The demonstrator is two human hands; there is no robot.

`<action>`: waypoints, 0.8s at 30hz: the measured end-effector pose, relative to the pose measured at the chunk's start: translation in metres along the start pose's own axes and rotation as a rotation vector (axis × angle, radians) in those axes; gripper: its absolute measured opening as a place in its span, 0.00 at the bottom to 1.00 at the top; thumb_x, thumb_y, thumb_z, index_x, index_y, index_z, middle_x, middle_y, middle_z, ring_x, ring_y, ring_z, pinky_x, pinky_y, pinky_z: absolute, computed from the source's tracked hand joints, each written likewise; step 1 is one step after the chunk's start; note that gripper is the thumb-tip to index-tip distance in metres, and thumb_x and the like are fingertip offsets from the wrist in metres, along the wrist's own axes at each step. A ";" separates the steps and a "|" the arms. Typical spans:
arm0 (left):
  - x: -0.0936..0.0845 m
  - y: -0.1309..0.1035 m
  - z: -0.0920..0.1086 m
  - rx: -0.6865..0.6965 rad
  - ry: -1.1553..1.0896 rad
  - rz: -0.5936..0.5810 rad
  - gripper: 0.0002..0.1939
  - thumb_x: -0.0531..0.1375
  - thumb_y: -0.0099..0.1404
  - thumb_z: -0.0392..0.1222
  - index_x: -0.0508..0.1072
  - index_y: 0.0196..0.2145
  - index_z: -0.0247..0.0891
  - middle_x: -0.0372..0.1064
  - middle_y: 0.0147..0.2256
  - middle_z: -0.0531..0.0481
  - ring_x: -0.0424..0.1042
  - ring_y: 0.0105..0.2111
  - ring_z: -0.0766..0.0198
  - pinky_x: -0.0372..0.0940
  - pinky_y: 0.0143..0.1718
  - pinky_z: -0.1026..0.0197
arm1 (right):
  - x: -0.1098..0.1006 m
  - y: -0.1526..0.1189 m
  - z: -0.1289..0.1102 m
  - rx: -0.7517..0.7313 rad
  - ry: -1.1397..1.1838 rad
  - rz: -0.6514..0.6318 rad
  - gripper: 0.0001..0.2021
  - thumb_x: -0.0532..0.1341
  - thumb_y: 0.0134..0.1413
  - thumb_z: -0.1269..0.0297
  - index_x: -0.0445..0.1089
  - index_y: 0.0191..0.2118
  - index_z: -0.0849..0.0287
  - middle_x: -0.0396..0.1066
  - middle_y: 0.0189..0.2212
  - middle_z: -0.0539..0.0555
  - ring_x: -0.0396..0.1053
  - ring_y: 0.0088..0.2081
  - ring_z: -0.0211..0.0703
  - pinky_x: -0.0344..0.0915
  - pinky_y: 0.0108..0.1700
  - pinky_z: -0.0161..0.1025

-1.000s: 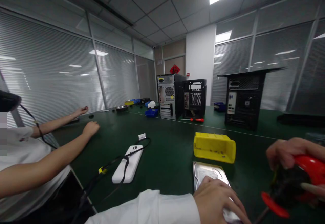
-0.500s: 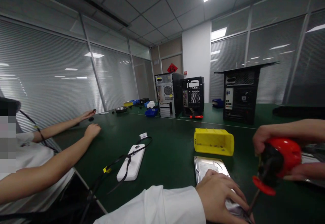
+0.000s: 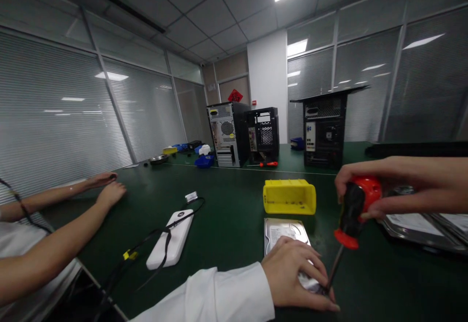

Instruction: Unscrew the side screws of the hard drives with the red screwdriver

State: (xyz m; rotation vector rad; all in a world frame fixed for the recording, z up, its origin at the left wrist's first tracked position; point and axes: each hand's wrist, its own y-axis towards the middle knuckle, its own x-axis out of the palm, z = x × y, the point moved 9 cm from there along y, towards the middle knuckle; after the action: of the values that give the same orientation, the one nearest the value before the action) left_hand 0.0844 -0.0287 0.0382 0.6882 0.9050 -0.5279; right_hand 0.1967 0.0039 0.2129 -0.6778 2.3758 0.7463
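One hard drive lay pinned flat under the spread left hand. The right hand was clamped around one screwdriver. Three computer cases stood behind.

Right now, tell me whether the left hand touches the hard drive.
Touching. The head view shows the left hand pressed flat on the hard drive.

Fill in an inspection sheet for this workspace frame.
Surface: dark green table.
Job's things: silver hard drive lying flat; red-and-black-handled screwdriver, tip at its near edge.
Clutter: yellow plastic bin; white power bank; second drive.
Grippers: left hand presses the drive; right hand grips the screwdriver.
Cables: black cable across the power bank.
Surroundings: three computer cases; co-worker's arms left.
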 end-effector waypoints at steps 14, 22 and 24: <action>-0.003 0.003 0.003 -0.001 -0.012 0.023 0.16 0.60 0.57 0.57 0.77 0.32 0.43 0.75 0.37 0.55 0.68 0.48 0.65 0.52 0.49 0.61 | 0.035 0.008 -0.025 -0.014 -0.414 -0.371 0.14 0.58 0.52 0.50 0.71 0.36 0.55 0.71 0.30 0.51 0.69 0.30 0.38 0.64 0.27 0.30; -0.002 0.006 0.004 -0.010 0.020 0.001 0.11 0.63 0.56 0.53 0.78 0.32 0.44 0.75 0.37 0.57 0.69 0.45 0.65 0.52 0.48 0.61 | 0.042 0.008 -0.037 -0.066 -0.332 -0.391 0.15 0.58 0.52 0.53 0.74 0.39 0.57 0.72 0.32 0.53 0.70 0.31 0.42 0.63 0.28 0.33; -0.003 0.006 0.005 -0.001 0.015 0.013 0.11 0.63 0.56 0.53 0.78 0.31 0.44 0.75 0.36 0.57 0.69 0.44 0.65 0.52 0.48 0.61 | 0.045 0.008 -0.040 -0.078 -0.326 -0.403 0.16 0.57 0.53 0.53 0.74 0.38 0.58 0.72 0.30 0.52 0.70 0.30 0.41 0.63 0.28 0.33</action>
State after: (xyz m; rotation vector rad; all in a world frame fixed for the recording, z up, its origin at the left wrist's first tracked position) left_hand 0.0894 -0.0279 0.0450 0.6977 0.9138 -0.5111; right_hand 0.1456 -0.0286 0.2149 -0.9518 1.8475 0.7101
